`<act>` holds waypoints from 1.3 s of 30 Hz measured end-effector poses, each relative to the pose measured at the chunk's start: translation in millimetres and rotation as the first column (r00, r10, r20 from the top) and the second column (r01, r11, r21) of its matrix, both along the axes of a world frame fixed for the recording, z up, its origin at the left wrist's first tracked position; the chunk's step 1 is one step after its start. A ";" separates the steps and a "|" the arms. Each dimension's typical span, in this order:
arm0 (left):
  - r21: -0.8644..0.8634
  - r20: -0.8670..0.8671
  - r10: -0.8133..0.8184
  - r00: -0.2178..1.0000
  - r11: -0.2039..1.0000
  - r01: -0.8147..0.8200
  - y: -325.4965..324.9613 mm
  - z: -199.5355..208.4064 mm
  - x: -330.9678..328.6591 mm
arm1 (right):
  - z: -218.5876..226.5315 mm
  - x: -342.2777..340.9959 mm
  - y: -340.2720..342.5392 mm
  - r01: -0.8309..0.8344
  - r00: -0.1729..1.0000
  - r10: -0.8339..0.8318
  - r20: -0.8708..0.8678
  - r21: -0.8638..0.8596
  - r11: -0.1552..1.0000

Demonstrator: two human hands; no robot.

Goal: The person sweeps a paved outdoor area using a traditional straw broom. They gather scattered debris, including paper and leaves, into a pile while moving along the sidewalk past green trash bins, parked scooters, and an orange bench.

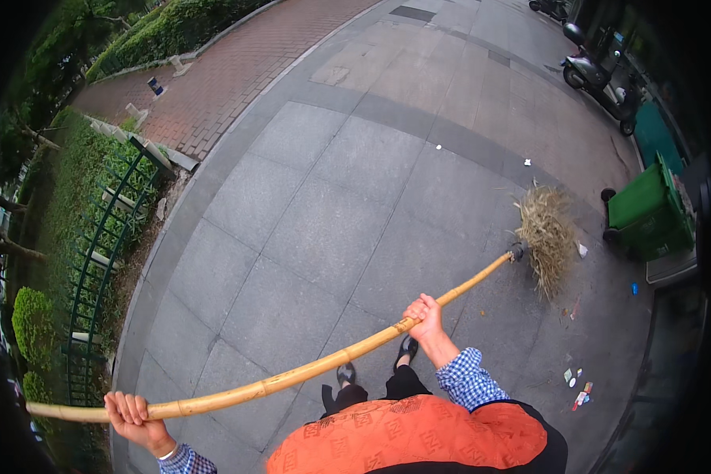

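Note:
Both my hands grip a long broom with a bamboo handle [292, 377] that runs from lower left to upper right. My left hand [140, 421] is wrapped round the handle near its butt end, at the left. Farther along, my right hand [426, 317] is closed round the middle of the pole. At the far right end the straw broom head [547, 237] rests on the grey paving. Scraps of litter lie about it: a white piece [581, 250] beside the bristles, another [528, 162] beyond them, and a small blue item [634, 289] to the right.
A green wheeled bin [650, 213] stands on the right, with a parked scooter [600, 83] beyond it. More litter [582, 395] lies at the lower right. A green metal fence [95, 261] and hedge border the paving on the left. Red brick paving [205, 103] runs behind.

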State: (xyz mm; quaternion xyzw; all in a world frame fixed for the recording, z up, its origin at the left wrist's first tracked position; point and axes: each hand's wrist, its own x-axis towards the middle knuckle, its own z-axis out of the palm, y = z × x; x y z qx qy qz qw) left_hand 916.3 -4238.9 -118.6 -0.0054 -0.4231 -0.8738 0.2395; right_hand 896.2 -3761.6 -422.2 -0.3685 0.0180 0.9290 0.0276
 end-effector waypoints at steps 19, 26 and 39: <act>-0.147 0.110 0.426 0.898 0.901 -0.409 217.5 -2.4 9.5 | -87.2 -209.6 60.4 -0.284 0.952 0.271 -0.145 -0.079 0.956; -0.118 0.061 0.004 0.998 0.993 0.003 378.4 -15.1 -59.3 | -104.2 -130.8 285.0 0.110 0.982 -0.105 -0.157 0.019 0.994; -0.031 0.126 -0.536 0.835 0.839 0.544 459.1 -48.2 -108.7 | -86.8 88.9 409.1 0.573 0.815 -0.578 0.039 0.085 0.815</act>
